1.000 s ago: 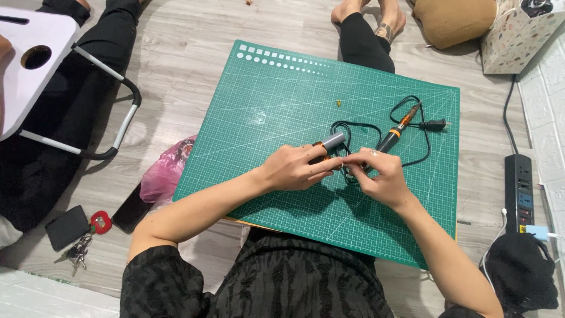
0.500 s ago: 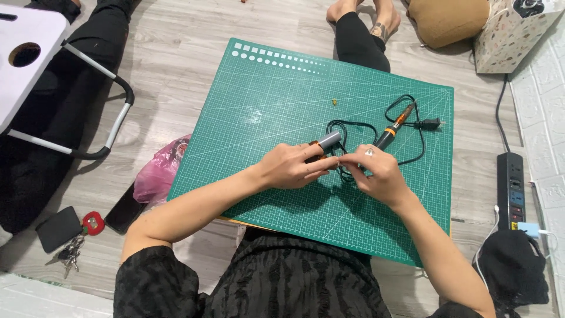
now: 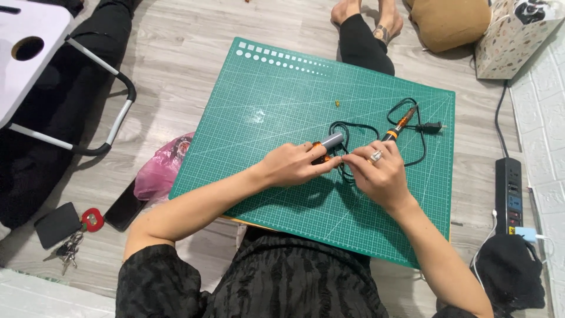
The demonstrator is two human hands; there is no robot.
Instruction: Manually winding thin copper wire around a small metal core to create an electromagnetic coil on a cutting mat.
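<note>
My left hand (image 3: pixel 292 165) grips a small tool with an orange body and a grey cylindrical tip (image 3: pixel 329 142) over the green cutting mat (image 3: pixel 276 88). My right hand (image 3: pixel 378 172), wearing a ring, pinches the black cord (image 3: pixel 353 132) right next to that tool, fingertips touching those of the left hand. A soldering iron (image 3: pixel 400 124) with an orange and black handle lies just beyond my right hand, its black cord looping to a plug (image 3: pixel 431 126) on the mat.
A small yellowish bit (image 3: pixel 337 103) lies on the mat. A pink plastic bag (image 3: pixel 162 168), a dark phone (image 3: pixel 125 206) and keys with a black pouch (image 3: pixel 62 227) lie left. A power strip (image 3: pixel 508 188) sits right; a folding white table (image 3: pixel 35 53) is far left; another person's feet (image 3: pixel 368 17) at top.
Both hands stay together at the tool and cord; only small finger movements show. The camera view has shifted slightly.
</note>
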